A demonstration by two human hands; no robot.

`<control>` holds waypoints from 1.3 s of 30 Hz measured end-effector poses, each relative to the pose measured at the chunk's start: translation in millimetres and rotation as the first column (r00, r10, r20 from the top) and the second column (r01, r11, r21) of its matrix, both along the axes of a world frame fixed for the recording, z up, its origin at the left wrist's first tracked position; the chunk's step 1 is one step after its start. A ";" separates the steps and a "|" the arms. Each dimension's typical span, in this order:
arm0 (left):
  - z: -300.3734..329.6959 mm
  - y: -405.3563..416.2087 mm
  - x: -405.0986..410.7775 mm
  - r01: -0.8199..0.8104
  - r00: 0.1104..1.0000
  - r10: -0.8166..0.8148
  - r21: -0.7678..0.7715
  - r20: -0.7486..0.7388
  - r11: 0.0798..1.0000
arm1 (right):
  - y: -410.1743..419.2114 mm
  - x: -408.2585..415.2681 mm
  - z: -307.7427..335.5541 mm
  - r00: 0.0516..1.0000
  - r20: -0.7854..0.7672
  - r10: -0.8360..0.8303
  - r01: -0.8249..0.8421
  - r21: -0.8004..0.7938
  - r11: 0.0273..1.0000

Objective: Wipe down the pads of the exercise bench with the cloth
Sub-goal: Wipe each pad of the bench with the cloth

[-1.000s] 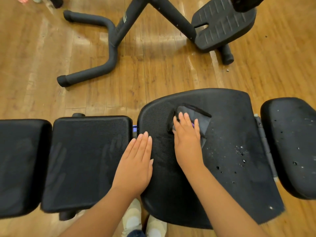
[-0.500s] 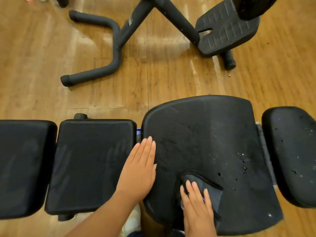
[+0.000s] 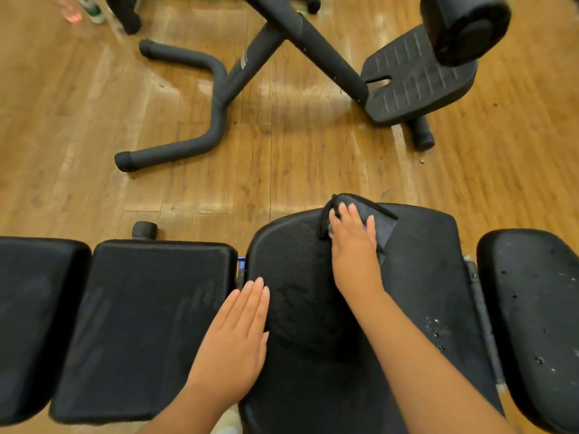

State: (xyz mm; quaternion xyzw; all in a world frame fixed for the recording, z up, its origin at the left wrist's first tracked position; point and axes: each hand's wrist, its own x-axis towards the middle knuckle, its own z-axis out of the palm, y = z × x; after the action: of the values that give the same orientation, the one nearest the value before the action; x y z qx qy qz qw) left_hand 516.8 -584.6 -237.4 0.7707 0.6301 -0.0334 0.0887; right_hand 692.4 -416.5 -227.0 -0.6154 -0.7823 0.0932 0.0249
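The exercise bench lies across the bottom of the head view as a row of black pads. The wide seat pad (image 3: 416, 277) is in the middle, with a square pad (image 3: 141, 324) to its left and a rounded pad (image 3: 532, 308) to its right. My right hand (image 3: 354, 249) presses a dark grey cloth (image 3: 380, 223) flat on the far edge of the seat pad, fingers straight. My left hand (image 3: 233, 336) rests flat across the gap between the square pad and the seat pad. White specks dot the seat pad's right side.
Another pad (image 3: 28, 324) sits at the far left. On the wooden floor (image 3: 313, 170) beyond the bench stands a black machine frame with a curved foot bar (image 3: 200, 133) and a ribbed footplate (image 3: 416, 79). Bottles (image 3: 91, 9) stand at the top left.
My right hand slid the cloth from the middle of the seat pad to its near edge, then pushed it to the far edge. My left hand has stayed flat in place.
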 end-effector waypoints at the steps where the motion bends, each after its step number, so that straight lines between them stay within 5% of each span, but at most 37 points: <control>1: 0.2 0.2 0.3 -0.002 1.000 0.002 0.004 0.000 1.000 | 5.7 0.1 1.2 1.000 -0.012 -0.003 0.003 0.004 1.000; 9: 5.1 1.8 5.6 -0.052 0.996 0.051 -0.011 -0.070 0.999 | -20.9 0.0 -5.0 0.997 -0.076 -0.023 0.025 0.032 0.999; 22: -0.1 -0.4 72.9 -0.324 0.946 0.323 0.042 0.016 0.945 | -295.9 64.7 -12.0 0.979 -0.047 0.197 -0.195 0.051 0.980; 34: 0.1 -2.1 73.4 -0.336 0.940 0.335 0.016 0.058 0.942 | -219.0 77.4 -18.8 0.968 -0.051 0.244 -0.244 0.007 0.970; 39: -2.4 -4.9 73.8 -0.337 0.940 0.336 0.007 0.053 0.941 | -144.7 70.0 -13.1 0.979 -0.155 0.135 -0.138 -0.004 0.990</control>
State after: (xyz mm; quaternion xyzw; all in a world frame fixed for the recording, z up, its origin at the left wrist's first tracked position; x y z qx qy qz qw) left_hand 590.6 -589.6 -239.8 0.6529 0.7503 0.0067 0.1031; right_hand 762.4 -561.2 -240.1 -0.5515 -0.8176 0.1478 0.0742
